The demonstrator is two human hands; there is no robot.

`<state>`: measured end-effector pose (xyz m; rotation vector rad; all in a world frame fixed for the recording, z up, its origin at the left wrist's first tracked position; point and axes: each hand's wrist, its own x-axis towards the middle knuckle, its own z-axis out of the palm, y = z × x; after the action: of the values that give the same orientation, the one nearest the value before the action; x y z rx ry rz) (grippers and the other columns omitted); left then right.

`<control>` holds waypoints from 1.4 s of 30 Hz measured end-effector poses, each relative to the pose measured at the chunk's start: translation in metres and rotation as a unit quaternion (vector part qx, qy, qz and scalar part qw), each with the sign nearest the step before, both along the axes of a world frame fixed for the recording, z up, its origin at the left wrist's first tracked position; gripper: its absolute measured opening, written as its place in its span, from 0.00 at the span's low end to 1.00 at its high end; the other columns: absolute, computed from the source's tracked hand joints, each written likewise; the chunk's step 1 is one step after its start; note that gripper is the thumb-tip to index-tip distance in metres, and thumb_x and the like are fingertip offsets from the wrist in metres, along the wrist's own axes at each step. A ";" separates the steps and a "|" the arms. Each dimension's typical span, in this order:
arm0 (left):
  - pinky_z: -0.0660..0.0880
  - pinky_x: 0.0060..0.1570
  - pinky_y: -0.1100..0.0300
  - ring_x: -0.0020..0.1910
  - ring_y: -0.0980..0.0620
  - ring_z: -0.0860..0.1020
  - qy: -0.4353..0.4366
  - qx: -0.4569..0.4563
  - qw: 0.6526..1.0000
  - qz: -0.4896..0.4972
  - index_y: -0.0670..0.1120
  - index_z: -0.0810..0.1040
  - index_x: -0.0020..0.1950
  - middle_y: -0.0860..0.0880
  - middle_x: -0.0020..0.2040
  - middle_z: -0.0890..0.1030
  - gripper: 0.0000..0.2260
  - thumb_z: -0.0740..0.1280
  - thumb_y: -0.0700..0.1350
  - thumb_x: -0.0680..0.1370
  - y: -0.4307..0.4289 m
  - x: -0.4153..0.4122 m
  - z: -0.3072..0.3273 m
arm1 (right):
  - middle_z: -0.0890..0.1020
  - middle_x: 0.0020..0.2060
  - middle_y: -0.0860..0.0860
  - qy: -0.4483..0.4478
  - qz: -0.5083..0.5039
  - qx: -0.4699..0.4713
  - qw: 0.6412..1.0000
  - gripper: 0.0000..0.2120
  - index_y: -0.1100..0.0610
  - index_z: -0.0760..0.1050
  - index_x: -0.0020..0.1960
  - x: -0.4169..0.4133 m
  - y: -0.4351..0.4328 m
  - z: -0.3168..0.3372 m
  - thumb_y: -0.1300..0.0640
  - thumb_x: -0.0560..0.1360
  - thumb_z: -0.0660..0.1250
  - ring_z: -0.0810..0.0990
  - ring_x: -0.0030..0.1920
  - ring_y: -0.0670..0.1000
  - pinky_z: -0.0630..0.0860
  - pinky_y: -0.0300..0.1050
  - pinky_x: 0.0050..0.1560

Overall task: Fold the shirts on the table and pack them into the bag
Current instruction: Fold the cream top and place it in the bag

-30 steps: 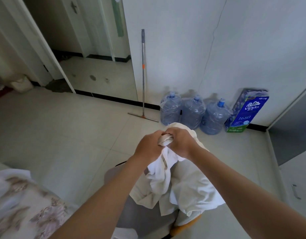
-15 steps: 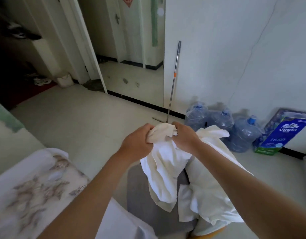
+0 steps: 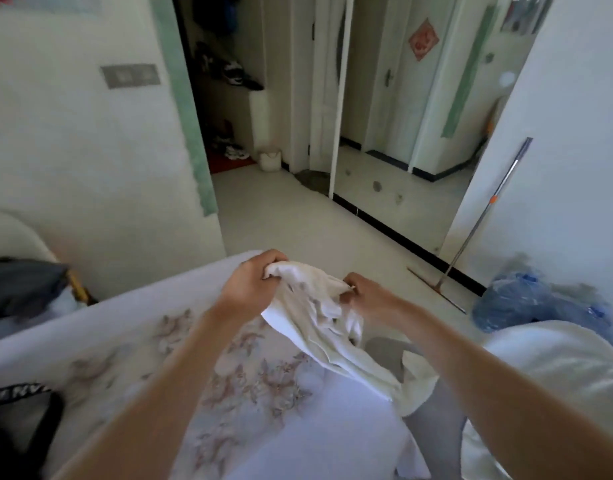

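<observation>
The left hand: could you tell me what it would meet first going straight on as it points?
Past the white shirt in its grip, the left hand looks free: only bare floor ahead, though depth is unclear.

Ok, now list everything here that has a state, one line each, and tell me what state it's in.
white shirt: bunched, unfolded, held up in the air.
left hand: gripping the shirt.
right hand: pinching the shirt.
second white garment: lying crumpled, unfolded.
black bag: partly out of frame, open or closed unclear.
squeegee: leaning on the wall.
</observation>
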<state>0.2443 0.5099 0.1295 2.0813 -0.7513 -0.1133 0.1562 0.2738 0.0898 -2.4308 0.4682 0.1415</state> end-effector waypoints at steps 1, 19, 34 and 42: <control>0.72 0.43 0.60 0.44 0.54 0.78 0.003 -0.010 0.999 0.031 0.54 0.78 0.47 0.56 0.42 0.81 0.09 0.62 0.41 0.76 0.027 0.003 -0.001 | 0.78 0.44 0.48 -0.011 0.014 0.000 1.000 0.01 0.49 0.69 0.52 0.013 0.026 0.003 0.54 0.80 0.60 0.76 0.45 0.52 0.68 0.45 0.40; 0.71 0.58 0.48 0.66 0.40 0.69 0.167 0.230 0.911 0.299 0.48 0.63 0.72 0.42 0.69 0.69 0.23 0.61 0.39 0.78 0.261 0.052 -0.144 | 0.80 0.59 0.49 -0.044 0.252 -0.147 0.955 0.12 0.49 0.79 0.58 0.158 0.240 -0.070 0.59 0.76 0.65 0.77 0.61 0.53 0.73 0.48 0.61; 0.55 0.73 0.52 0.72 0.48 0.61 0.085 0.373 0.923 0.050 0.61 0.64 0.74 0.53 0.74 0.61 0.32 0.71 0.47 0.73 0.145 0.025 -0.260 | 0.78 0.58 0.51 0.038 0.302 -0.210 0.929 0.15 0.53 0.77 0.60 0.117 0.166 -0.215 0.60 0.75 0.64 0.77 0.60 0.57 0.73 0.47 0.55; 0.72 0.62 0.54 0.60 0.48 0.74 0.108 0.349 0.927 0.083 0.55 0.78 0.64 0.51 0.57 0.78 0.24 0.62 0.32 0.74 0.166 0.049 -0.254 | 0.84 0.49 0.48 0.106 0.224 -0.041 0.968 0.11 0.50 0.79 0.55 0.138 0.185 -0.190 0.57 0.76 0.62 0.81 0.50 0.53 0.75 0.45 0.44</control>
<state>0.2937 0.6759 -0.1246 2.7334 -0.4229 -0.5770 0.2942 0.4592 -0.1005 -2.5797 0.0055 0.5886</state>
